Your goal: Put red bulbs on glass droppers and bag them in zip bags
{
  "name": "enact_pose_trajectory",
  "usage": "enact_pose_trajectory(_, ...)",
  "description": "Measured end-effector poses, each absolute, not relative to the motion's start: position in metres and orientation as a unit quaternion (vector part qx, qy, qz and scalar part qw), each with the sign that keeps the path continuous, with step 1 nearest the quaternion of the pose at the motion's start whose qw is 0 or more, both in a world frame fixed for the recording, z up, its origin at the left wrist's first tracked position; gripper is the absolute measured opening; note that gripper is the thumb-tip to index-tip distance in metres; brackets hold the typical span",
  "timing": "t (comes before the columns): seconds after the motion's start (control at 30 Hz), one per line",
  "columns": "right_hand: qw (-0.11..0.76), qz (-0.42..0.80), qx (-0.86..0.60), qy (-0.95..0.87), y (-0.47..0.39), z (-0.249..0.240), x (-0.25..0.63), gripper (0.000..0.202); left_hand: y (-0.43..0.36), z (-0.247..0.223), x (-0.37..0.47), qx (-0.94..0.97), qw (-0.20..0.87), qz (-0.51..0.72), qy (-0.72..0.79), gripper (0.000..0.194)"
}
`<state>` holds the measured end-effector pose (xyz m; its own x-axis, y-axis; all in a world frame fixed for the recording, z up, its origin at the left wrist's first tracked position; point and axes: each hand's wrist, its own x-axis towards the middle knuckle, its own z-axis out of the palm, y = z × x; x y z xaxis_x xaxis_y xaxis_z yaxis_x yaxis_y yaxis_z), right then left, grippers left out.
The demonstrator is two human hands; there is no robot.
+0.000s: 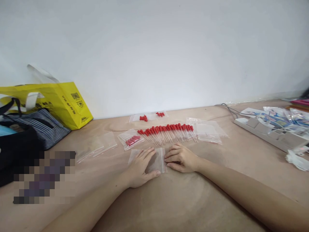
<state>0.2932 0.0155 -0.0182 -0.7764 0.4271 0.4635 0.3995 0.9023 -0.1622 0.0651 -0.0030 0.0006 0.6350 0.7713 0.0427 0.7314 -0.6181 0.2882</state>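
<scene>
A clear zip bag (155,162) lies flat on the table in front of me. My left hand (142,167) rests on its left part with fingers spread. At the bag's right edge, beside the zip strip, my right hand (181,158) has its fingers curled together on the bag edge; what is between the fingertips is too small to make out. Just beyond the hands lies a row of several red-capped clear sticks (169,130). To its left is a bag with several red-capped pieces (132,140), and to its right are flat clear bags (210,130).
More clear bags (103,145) lie at left. Near the wall are bags with red tips (143,118). A yellow bag (70,106) and striped bag (50,125) stand at left, near a pixelated object (44,177). A power strip (263,133) with cables lies at right.
</scene>
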Motion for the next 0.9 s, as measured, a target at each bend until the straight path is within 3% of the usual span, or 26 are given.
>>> enact_pose_trajectory(0.9, 0.197, 0.082, -0.233, -0.949, 0.0075, -0.0138, 0.2907, 0.053, -0.0018, -0.0013, 0.0635, 0.903, 0.109, 0.056, 0.413, 0.065)
